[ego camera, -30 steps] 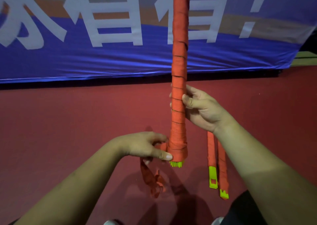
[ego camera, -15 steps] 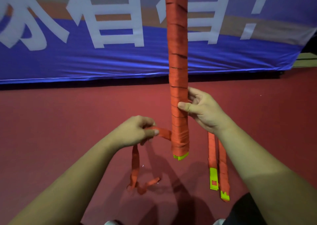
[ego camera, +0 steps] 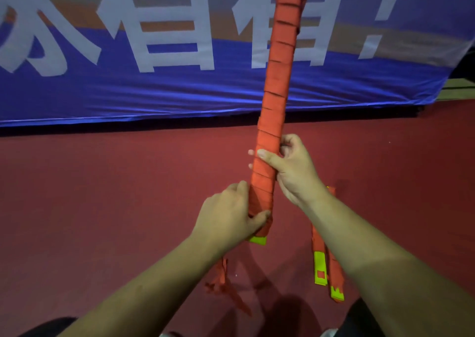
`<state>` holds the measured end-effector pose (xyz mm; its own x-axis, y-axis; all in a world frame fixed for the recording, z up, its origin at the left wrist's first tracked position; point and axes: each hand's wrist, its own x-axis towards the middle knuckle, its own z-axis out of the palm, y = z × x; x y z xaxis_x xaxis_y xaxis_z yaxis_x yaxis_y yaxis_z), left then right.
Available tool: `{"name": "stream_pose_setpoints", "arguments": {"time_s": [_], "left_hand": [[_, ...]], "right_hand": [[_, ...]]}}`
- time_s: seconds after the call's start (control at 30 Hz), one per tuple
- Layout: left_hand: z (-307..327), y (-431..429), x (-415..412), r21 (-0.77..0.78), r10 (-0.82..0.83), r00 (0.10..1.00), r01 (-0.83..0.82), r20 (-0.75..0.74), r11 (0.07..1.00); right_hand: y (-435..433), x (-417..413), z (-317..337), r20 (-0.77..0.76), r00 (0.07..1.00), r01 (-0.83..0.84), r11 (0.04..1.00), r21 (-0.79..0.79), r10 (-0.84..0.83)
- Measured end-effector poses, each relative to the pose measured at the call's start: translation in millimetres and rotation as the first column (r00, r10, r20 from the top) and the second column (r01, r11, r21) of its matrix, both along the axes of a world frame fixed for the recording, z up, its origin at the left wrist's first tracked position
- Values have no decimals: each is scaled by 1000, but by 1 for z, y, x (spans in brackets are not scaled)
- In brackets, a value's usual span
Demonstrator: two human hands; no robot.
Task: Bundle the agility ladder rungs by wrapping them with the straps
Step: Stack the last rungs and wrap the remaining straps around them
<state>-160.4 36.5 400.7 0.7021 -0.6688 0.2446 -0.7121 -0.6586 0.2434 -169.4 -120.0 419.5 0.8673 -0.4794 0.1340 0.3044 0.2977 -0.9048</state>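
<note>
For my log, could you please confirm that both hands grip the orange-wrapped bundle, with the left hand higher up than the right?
Not quite. The head view shows both hands gripping the orange-wrapped bundle, but the right hand is the higher one. The left hand holds it near the bottom end.

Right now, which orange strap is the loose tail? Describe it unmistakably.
Find the tall orange bundle in front of the blue banner. Follow it down to the left hand gripping its base; the loose strap hangs below that wrist. Unlike the two flat straps further right, it is crumpled and shows no yellow tip.
</note>
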Motion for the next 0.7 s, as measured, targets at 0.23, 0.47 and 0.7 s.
{"name": "stream_pose_setpoints", "arguments": {"time_s": [0.23, 0.47, 0.7], "left_hand": [[0, 13, 38, -156, -246, 916, 206, -315, 966], [9, 22, 36, -197, -280, 841, 210, -463, 958], [8, 18, 25, -187, -207, 932, 155, -299, 970]], "right_hand": [[-13, 0, 6, 88, 986, -156, 971, 183, 142], [-9, 0, 9, 107, 976, -197, 980, 38, 192], [-3, -1, 9, 42, 991, -121, 992, -43, 123]]}}
